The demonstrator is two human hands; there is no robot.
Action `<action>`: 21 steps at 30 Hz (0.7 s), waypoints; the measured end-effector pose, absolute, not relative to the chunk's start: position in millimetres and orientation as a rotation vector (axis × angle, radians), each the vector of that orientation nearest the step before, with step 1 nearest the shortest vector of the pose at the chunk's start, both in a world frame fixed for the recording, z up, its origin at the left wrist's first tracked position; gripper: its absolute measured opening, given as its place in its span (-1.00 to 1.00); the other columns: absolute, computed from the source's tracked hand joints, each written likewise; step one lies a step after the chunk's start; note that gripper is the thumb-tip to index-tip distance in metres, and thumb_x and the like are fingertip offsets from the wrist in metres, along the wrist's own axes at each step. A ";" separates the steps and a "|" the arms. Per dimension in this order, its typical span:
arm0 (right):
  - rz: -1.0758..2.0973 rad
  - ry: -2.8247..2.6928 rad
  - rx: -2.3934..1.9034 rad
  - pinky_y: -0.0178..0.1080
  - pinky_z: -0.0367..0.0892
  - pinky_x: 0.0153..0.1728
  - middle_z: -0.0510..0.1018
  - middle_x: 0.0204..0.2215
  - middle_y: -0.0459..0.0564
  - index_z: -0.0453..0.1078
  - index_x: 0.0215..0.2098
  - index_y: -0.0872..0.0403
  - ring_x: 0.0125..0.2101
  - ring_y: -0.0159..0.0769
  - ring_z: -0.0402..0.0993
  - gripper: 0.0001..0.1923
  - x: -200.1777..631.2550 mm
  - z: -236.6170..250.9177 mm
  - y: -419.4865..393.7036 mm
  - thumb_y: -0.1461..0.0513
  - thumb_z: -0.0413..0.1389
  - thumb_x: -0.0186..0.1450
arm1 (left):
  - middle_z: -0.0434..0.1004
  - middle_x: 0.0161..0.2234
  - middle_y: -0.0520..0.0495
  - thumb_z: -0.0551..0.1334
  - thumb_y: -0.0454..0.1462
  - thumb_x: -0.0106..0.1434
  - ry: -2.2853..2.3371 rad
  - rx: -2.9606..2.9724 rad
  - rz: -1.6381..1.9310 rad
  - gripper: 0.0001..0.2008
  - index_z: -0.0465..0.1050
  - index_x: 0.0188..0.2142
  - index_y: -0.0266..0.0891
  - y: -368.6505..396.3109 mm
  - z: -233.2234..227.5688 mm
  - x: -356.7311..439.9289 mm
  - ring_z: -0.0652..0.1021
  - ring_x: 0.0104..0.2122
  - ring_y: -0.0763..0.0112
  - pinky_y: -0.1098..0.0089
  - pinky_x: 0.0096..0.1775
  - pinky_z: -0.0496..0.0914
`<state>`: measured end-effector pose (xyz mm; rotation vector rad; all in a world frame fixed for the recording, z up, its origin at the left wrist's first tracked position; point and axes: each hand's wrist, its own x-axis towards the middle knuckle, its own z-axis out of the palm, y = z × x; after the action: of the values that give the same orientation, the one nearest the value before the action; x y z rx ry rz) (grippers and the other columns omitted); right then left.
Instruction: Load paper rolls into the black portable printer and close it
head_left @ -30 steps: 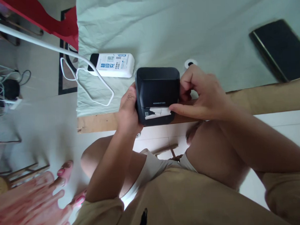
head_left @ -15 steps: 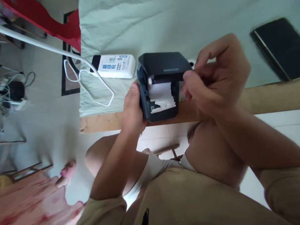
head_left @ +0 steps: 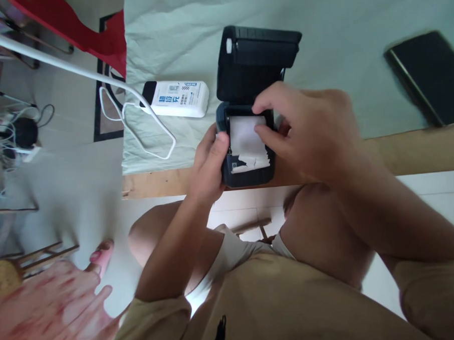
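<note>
A small dark portable label printer sits at the table's front edge with its lid swung up and back. Inside lies a white paper roll with a torn, ragged front end. My left hand grips the printer's left side, thumb on the rim. Over the right side of the compartment is my right hand, thumb and forefinger apart at the roll's back right corner. The thumb appears to touch the paper; its other fingers are partly hidden.
On the green cloth, a white power bank with a white cable lies left of the printer. A dark notebook-like object lies at the right. A red chair stands beyond the table's left edge. Another person's foot shows lower left.
The printer's lid has gone from partly raised to fully open. My right hand has left the lid and moved left, down to the paper roll. My left hand still holds the printer.
</note>
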<state>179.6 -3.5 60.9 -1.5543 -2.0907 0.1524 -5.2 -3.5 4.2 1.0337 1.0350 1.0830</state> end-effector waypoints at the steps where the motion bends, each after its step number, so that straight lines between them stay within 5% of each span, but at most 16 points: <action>1: 0.151 -2.149 -1.611 -0.17 -0.01 -0.47 0.62 -0.40 -0.09 0.47 -0.10 -0.05 -0.45 -0.21 0.45 -0.81 178.9 63.4 -3.4 0.26 0.18 0.31 | 0.70 -0.09 -0.11 0.31 0.21 0.29 0.996 1.026 1.068 -0.47 0.53 -0.02 -0.12 -3.7 5.0 -5.0 0.65 0.13 0.03 0.18 0.00 0.64; 8: 0.176 -2.304 -1.719 -0.18 -0.08 -0.46 0.69 -0.23 -0.01 0.49 -0.05 -0.04 -0.35 -0.15 0.49 -0.78 176.8 73.3 0.3 0.23 0.14 0.33 | 0.70 -0.17 -0.07 0.41 0.10 0.24 0.937 0.929 1.082 -0.53 0.50 0.01 -0.08 -5.1 4.3 -4.9 0.64 0.15 -0.03 0.16 -0.04 0.64; 13: 0.167 -2.454 -1.747 -0.18 -0.13 -0.45 0.64 -0.35 0.00 0.50 -0.11 -0.03 -0.43 -0.15 0.45 -0.81 176.0 73.5 8.6 0.19 0.10 0.33 | 0.64 -0.30 0.01 0.40 0.06 0.27 0.899 0.954 1.091 -0.56 0.51 0.02 -0.09 -3.6 0.1 -6.0 0.72 -0.18 0.19 0.35 -0.29 0.60; 21: 0.647 -1.789 -1.285 -0.26 0.22 -0.47 0.59 -0.24 -0.18 0.44 -0.15 -0.08 -0.50 -0.42 0.36 -0.69 206.2 81.9 -1.6 0.23 0.22 0.11 | 0.62 -0.32 0.04 0.42 0.05 0.25 0.864 0.929 1.101 -0.56 0.50 -0.02 -0.12 -2.0 -4.2 -6.3 0.69 -0.35 0.31 0.42 -0.40 0.54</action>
<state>206.2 -1.6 81.9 -1.2853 -1.7886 0.6475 -6.3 -2.0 -4.2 0.9294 0.8639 1.1012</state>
